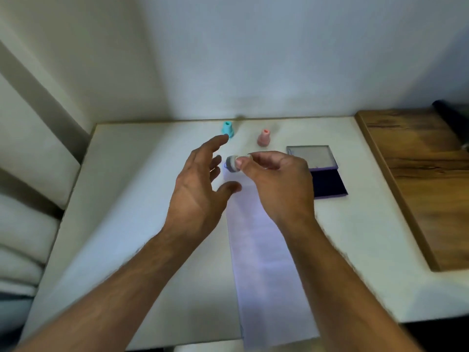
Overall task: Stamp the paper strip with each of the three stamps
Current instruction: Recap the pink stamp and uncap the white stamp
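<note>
A long pale paper strip runs from the table's front edge toward the middle. My right hand holds a grey stamp tipped on its side, just above the strip's far end. A faint blue mark shows beside the stamp's face. My left hand hovers open to the left of the stamp, thumb over the strip's left edge. A teal stamp and a pink stamp stand upright further back.
An open purple ink pad with its lid raised lies right of the strip. A wooden board lies along the white table's right side. Cushions sit at the left, a wall behind.
</note>
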